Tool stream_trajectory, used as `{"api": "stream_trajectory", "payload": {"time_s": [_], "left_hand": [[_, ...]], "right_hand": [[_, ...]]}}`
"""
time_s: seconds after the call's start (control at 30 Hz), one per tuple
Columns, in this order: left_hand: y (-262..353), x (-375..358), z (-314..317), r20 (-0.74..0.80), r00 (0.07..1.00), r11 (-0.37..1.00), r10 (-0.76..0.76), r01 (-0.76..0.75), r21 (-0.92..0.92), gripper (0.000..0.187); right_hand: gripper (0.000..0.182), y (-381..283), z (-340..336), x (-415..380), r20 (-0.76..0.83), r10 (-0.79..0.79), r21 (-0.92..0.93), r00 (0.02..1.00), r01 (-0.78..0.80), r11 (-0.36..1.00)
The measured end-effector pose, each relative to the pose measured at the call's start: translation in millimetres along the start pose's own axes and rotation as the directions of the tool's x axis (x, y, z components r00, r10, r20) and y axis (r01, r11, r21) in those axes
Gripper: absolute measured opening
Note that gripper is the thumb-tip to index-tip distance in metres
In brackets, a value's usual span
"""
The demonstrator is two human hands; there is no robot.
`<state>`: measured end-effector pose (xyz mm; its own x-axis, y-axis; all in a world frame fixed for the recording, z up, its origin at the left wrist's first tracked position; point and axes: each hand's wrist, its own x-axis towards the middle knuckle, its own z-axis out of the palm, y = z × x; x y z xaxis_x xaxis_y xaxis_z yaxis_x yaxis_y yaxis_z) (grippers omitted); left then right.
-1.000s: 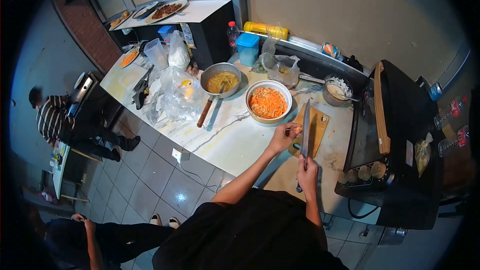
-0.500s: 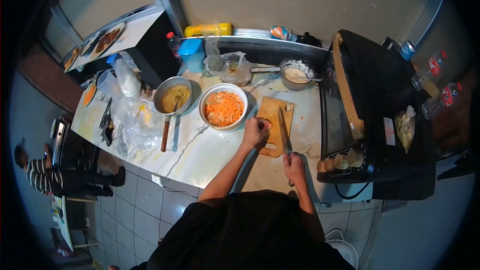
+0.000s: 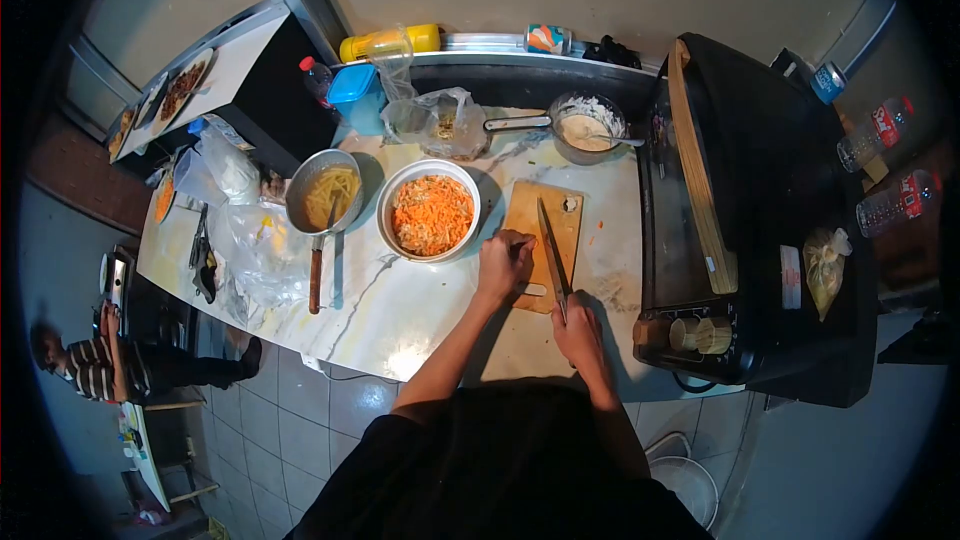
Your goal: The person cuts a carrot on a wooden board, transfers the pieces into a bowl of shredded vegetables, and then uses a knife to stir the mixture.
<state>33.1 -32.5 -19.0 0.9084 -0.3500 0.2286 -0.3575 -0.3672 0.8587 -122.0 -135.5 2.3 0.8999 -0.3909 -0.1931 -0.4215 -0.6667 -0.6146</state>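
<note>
My right hand [image 3: 579,328] is wrapped round the handle of a kitchen knife [image 3: 554,255], whose blade lies lengthwise over the wooden cutting board [image 3: 566,230]. My left hand [image 3: 506,265] is at the board's left edge, close beside the blade. Its fingers are curled in a pinch, and what they hold is mostly hidden; a hint of orange shows near the fingertips. Left of the board stands a white bowl [image 3: 473,224] filled with shredded orange and pale vegetables [image 3: 432,215]. A few orange bits lie right of the board.
A saucepan [image 3: 318,250] holding yellow strips stands further left, near plastic bags [image 3: 262,250]. Behind the board is a pan of batter [image 3: 585,130] with a spoon. A black oven [image 3: 780,190] bounds the right side. A person in stripes [image 3: 100,365] stands far left.
The knife's tip has swung left across the board, and the blade sits closer to my left hand. My head view has shifted slightly. The person at far left has moved an arm.
</note>
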Motion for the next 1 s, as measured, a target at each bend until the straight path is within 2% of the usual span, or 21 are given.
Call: {"api": "stream_trajectory", "payload": {"time_s": [0.17, 0.33, 0.4, 0.47, 0.57, 0.67, 1.0], "left_hand": [[0.4, -6.5, 3.2, 0.01, 0.999, 0.999, 0.051, -0.051, 0.011, 0.012], [0.2, -10.3, 7.2, -0.029, 0.995, 0.994, 0.1, -0.099, 0.038, 0.011], [0.7, -10.3, 6.5, -0.017, 0.996, 0.995, 0.09, -0.089, 0.041, 0.011], [1.1, -9.7, 6.7, -0.007, 0.997, 0.996, 0.082, -0.082, 0.044, 0.011], [0.1, -9.6, 7.1, -0.01, 0.997, 0.997, 0.073, -0.072, 0.035, 0.011], [3.2, -9.9, 5.4, -0.009, 0.997, 0.997, 0.074, -0.073, 0.036, 0.011], [2.4, -9.0, 5.7, 0.004, 0.997, 0.997, 0.08, -0.08, 0.013, 0.012]], "right_hand": [[0.029, -6.4, -2.8, 6.2, 0.072, 0.057, -0.007, 0.996, -0.056, 0.998], [0.028, -10.0, -10.0, 6.5, 0.036, 0.027, -0.052, 0.999, -0.025, 0.998], [0.028, -16.2, -17.1, 6.5, 0.025, 0.029, -0.076, 0.999, -0.027, 0.997], [0.026, -26.6, -25.0, 6.1, 0.088, 0.079, -0.073, 0.993, -0.072, 0.995], [0.026, -25.7, -20.1, 5.5, 0.054, 0.044, -0.031, 0.998, -0.043, 0.999], [0.025, -24.6, -11.0, 3.8, 0.027, 0.053, -0.067, 0.998, -0.051, 0.996], [0.031, -23.4, -4.5, 4.1, 0.09, 0.135, -0.103, 0.987, -0.126, 0.987]]}}
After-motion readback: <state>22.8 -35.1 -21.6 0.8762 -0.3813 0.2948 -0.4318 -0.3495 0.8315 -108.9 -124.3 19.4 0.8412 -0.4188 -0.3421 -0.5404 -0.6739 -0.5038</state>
